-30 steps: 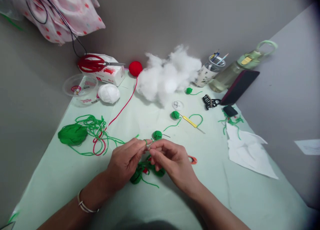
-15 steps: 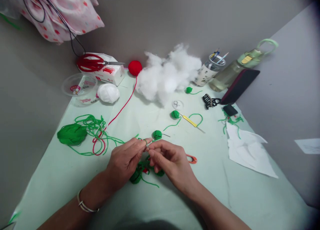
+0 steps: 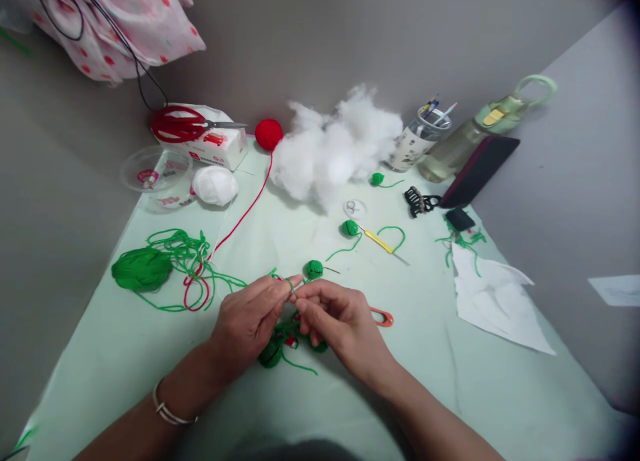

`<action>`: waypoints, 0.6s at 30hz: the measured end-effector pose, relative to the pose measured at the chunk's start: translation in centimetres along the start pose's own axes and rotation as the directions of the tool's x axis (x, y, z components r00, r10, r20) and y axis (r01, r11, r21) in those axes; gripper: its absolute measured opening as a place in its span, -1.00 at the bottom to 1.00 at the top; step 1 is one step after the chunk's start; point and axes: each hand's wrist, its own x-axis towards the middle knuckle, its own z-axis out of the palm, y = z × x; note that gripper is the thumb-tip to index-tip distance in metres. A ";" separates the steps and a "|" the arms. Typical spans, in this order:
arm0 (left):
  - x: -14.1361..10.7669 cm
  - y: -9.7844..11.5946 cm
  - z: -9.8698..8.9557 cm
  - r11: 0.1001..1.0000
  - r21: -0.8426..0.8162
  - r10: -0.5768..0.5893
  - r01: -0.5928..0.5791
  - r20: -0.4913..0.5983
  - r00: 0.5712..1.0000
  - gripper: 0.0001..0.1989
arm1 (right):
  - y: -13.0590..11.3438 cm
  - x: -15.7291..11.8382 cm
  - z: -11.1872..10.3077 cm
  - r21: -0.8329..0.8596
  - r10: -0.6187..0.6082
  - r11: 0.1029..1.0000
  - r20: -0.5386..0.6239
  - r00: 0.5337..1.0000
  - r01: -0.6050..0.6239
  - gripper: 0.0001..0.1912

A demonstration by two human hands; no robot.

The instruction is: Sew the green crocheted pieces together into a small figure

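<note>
Over the near middle of the table, my left hand [image 3: 245, 317] is closed in a pinch on green yarn, a strand of it looping by the fingertips. Right against it, my right hand [image 3: 343, 324] pinches a thin silvery needle [image 3: 293, 291]; most of it is hidden by the fingers. Dark green crocheted pieces [image 3: 271, 354] with a bit of red lie below the hands, partly covered, with a loose yarn tail [image 3: 303, 367]. Just beyond the fingertips sits a small green crocheted ball [image 3: 314, 269] with a dark thin pin beside it. An orange stitch marker [image 3: 383, 317] rests right of my right hand.
Green yarn skein [image 3: 141, 269] at left; red yarn ball [image 3: 269, 135], white yarn ball [image 3: 215, 185], scissors [image 3: 180, 124] on a box, and white stuffing [image 3: 325, 154] behind. Yellow-handled crochet hook [image 3: 379, 241], phone [image 3: 480, 173], bottle [image 3: 453, 147] and paper [image 3: 500, 301] to the right.
The view has shifted very slightly. Both hands keep the same pinch in nearly the same place, with only a small movement at the fingertips.
</note>
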 end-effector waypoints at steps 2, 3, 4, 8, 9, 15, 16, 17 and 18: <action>-0.2 -0.2 0.1 1.000 0.023 0.008 -0.008 -0.001 1.000 -0.70 | -0.1 0.2 0.0 0.020 0.031 0.999 -0.003 1.000 -0.031 -0.69; -0.2 -0.3 0.2 1.000 0.029 0.011 -0.011 0.001 1.000 -0.71 | -0.1 0.2 0.0 0.030 0.039 0.999 -0.006 0.999 -0.039 -0.67; -0.2 -0.3 0.2 0.999 0.033 0.014 -0.014 0.001 1.000 -0.72 | -0.1 0.3 0.0 0.037 0.043 0.998 -0.010 0.999 -0.043 -0.67; -0.2 -0.4 0.3 0.999 0.052 0.012 -0.011 -0.001 1.000 -0.72 | 0.0 0.5 -0.1 0.051 0.045 0.998 -0.020 0.999 -0.044 -0.69; -0.1 -0.4 0.2 0.998 0.058 0.012 -0.012 -0.004 1.000 -0.72 | 0.0 0.5 -0.1 0.050 0.044 0.998 -0.021 0.999 -0.043 -0.69; -0.1 -0.3 0.3 0.996 0.091 0.020 -0.020 -0.003 1.000 -0.73 | 0.1 0.6 -0.1 0.044 0.054 0.998 -0.017 0.998 -0.053 -0.67; -0.2 -0.4 0.3 0.994 0.112 0.013 -0.013 -0.002 1.000 -0.74 | 0.1 0.6 -0.2 0.044 0.061 0.997 -0.017 0.998 -0.060 -0.67; -0.2 -0.4 0.3 0.991 0.137 0.003 -0.003 -0.003 1.000 -0.74 | 0.2 0.7 -0.2 0.045 0.064 0.997 -0.019 0.998 -0.064 -0.67; -0.2 -0.4 0.4 0.987 0.163 -0.008 0.009 -0.004 1.000 -0.74 | 0.3 0.8 -0.3 0.048 0.068 0.997 -0.021 0.997 -0.067 -0.67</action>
